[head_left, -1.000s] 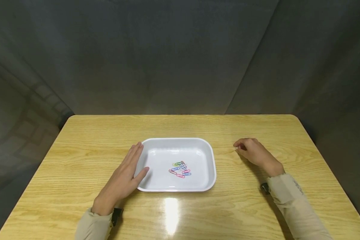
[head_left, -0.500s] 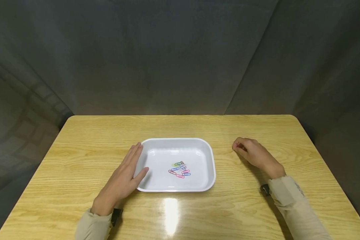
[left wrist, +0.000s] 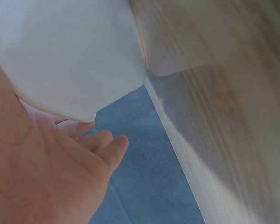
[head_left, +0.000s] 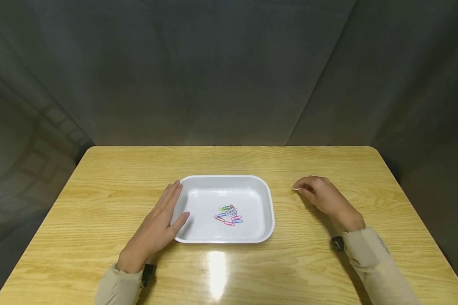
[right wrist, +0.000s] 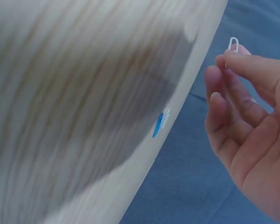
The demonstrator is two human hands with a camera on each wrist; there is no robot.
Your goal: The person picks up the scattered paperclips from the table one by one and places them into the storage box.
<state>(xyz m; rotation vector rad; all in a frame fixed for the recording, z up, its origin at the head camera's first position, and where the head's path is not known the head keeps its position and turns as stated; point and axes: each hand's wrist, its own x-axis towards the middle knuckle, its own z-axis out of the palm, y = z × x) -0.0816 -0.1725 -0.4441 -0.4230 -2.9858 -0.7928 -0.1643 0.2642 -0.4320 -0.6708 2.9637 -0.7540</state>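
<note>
A white tray (head_left: 265,235) stands in the middle of the table in the head view. Several coloured paper clips (head_left: 229,224) lie in a loose cluster on its floor. My left hand (head_left: 156,226) rests along the tray's left side, fingers straight against the rim and thumb over the inside. In the left wrist view, the fingers (left wrist: 113,151) reach past the tray's wall (left wrist: 74,60). To the right of the tray, my right hand (head_left: 324,197) pinches a white paper clip (right wrist: 234,41) between thumb and fingertips, its looped end sticking out.
The tray stands on a light wooden table (head_left: 110,182) with dark curtains (head_left: 213,76) behind it. In the right wrist view, a small blue piece (right wrist: 157,125) and a white piece (right wrist: 165,117) lie close together on the tabletop, near its edge.
My right hand has shifted slightly left, and the white paper clip now shows more plainly at its fingertips. The left hand, the tray and its clips have stayed put.
</note>
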